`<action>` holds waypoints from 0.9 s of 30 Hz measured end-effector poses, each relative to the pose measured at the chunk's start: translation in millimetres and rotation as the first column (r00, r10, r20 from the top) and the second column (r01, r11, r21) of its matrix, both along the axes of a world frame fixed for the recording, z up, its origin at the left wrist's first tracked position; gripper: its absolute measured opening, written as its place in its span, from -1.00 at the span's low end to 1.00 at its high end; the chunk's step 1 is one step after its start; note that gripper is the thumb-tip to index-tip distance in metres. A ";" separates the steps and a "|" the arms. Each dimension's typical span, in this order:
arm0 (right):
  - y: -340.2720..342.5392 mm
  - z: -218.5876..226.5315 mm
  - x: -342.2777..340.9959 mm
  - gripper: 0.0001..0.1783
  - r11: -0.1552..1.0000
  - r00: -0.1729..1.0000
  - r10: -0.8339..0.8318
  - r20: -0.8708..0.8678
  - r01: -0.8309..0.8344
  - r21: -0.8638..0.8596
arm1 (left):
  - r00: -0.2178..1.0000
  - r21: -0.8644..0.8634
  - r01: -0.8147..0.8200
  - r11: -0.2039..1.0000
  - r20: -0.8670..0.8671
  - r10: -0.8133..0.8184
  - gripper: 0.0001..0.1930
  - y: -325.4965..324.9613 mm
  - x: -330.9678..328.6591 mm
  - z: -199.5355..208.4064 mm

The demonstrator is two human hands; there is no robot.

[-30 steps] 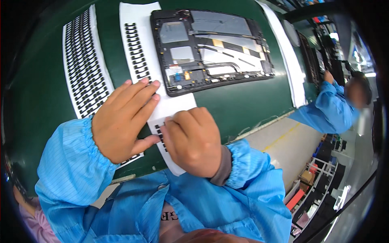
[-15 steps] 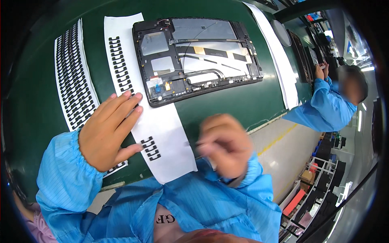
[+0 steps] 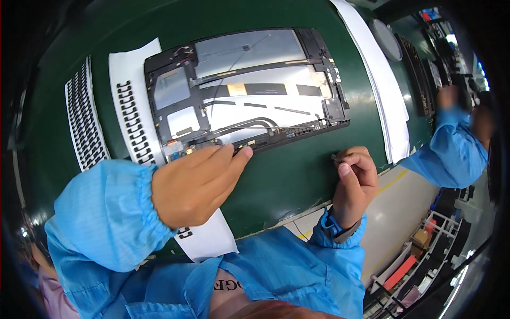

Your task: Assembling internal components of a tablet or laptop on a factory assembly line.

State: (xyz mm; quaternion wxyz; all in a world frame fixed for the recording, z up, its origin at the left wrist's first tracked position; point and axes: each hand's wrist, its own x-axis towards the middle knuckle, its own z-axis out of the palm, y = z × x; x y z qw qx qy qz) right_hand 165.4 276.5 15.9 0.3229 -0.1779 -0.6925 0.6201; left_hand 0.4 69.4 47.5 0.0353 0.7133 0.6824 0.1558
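An opened tablet (image 3: 255, 85) lies on the green table, showing silver battery panels, black strips and curved cables. My left hand (image 3: 196, 183) rests at its near left edge, fingers stretched out and fingertips touching the lower rim; the thumb is hidden. Off the tablet's near right corner, my right hand (image 3: 358, 181) pinches a small dark piece (image 3: 334, 158) between thumb and forefinger. What kind of piece it is cannot be made out. A white backing sheet (image 3: 141, 61) with rows of black C-shaped stickers runs along the tablet's left side and under my left hand.
More sheets (image 3: 85, 117) full of black stickers lie at the far left. To the right are long white paper (image 3: 380, 85), a round grey disc (image 3: 385, 40) and a dark tray (image 3: 414, 74). A co-worker in a blue sleeve (image 3: 451, 151) sits beyond. The table edge (image 3: 297, 212) runs close to me.
My left hand has moved right, from the sticker sheet to the tablet's near edge. My right hand has moved right and up, away from the sheet. The view has shifted a little.
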 end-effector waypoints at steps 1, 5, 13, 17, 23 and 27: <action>0.7 3.4 1.2 -0.86 1.000 1.000 0.018 0.000 -0.018 0.003 | 0.998 0.029 -0.030 0.999 0.049 0.029 -0.62 2.1 1.5 0.4; 4.1 10.0 -3.0 -0.86 0.996 0.996 0.086 0.009 -0.086 -0.028 | 1.000 0.058 -0.031 0.998 -0.002 0.031 -0.60 6.2 -1.9 -0.8; 28.6 31.5 -18.2 -0.88 0.972 0.976 0.150 0.156 -0.175 0.154 | 0.990 0.040 0.115 0.993 0.076 -0.118 -0.63 17.1 -21.2 22.3; 40.9 37.6 -37.4 -0.89 0.955 0.957 0.202 0.207 -0.239 0.174 | 0.971 0.140 0.209 0.968 0.087 -0.222 -0.53 47.0 -26.5 22.8; 41.3 14.6 -44.5 -0.91 0.903 0.931 0.233 0.280 -0.314 0.292 | 0.968 0.149 0.250 0.957 -0.053 -0.245 -0.60 70.5 -19.2 -8.4; 38.7 16.2 -46.5 -0.91 0.900 0.928 0.203 0.313 -0.303 0.315 | 0.975 0.290 0.220 0.931 -0.102 -0.198 -0.66 73.3 -17.1 -14.7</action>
